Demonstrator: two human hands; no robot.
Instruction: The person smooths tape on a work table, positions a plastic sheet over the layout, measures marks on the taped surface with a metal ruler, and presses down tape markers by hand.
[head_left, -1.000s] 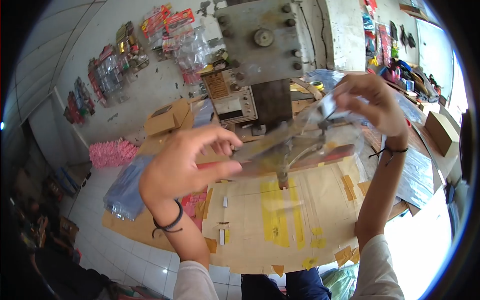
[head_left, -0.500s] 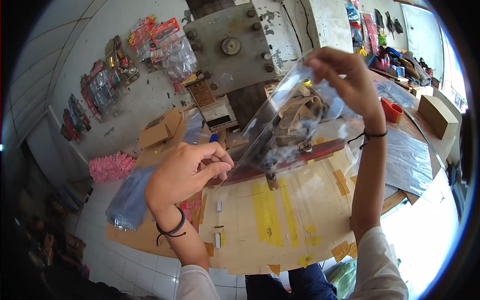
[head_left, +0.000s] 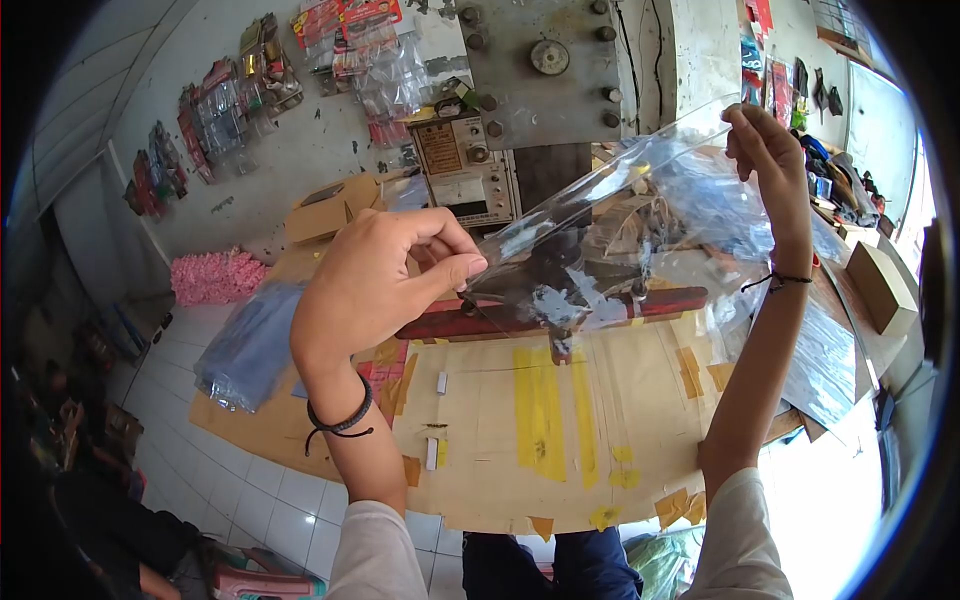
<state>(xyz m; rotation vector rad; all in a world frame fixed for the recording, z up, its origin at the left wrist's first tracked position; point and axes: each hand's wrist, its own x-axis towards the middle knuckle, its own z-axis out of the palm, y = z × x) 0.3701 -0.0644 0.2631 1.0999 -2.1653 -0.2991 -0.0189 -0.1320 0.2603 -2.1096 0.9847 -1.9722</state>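
A clear plastic sheet (head_left: 600, 190) is stretched in the air between my two hands, its top edge slanting up to the right. My left hand (head_left: 400, 275) pinches its lower left corner between thumb and fingers. Higher up, my right hand (head_left: 768, 150) pinches the upper right corner. Through the sheet show dark metal machine parts and a red bar (head_left: 430, 325). Below lies a tan work board (head_left: 490, 420) with yellow tape strips (head_left: 540, 420) and two small white pieces (head_left: 441, 383).
A grey press plate (head_left: 545, 75) with bolts and a control box (head_left: 465, 170) stand behind. At left are a pink bundle (head_left: 215, 275), plastic sheets (head_left: 250, 345) and a cardboard box (head_left: 332, 207). Another box (head_left: 880, 285) is at right. Part of a person (head_left: 125, 540) shows lower left.
The sheet, loose and blurred a second ago, is now drawn tauter between my hands. My left hand has closed on its corner and both hands have moved up. The view has shifted.
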